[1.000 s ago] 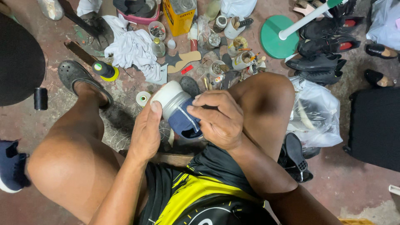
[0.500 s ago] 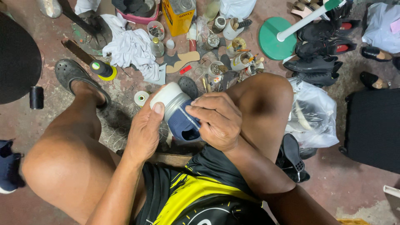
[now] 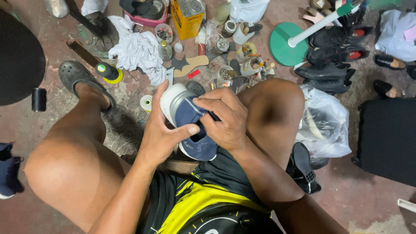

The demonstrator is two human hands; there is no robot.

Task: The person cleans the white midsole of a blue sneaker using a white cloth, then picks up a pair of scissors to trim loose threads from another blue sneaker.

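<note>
Both hands' grip on blue sneaker [image 3: 193, 130], toe hidden by right hand [image 3: 223, 119]

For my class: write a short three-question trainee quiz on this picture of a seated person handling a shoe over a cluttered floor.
1. True or false: both hands touch the navy shoe.
2. Which hand lies over the shoe's upper? A) left hand B) right hand
3. Fill in: the round base of the white pole on the floor is coloured ____.

Key
1. True: the left hand grips the shoe from the side with its thumb across the upper, and the right hand presses from above.
2. B.
3. Green.
</note>
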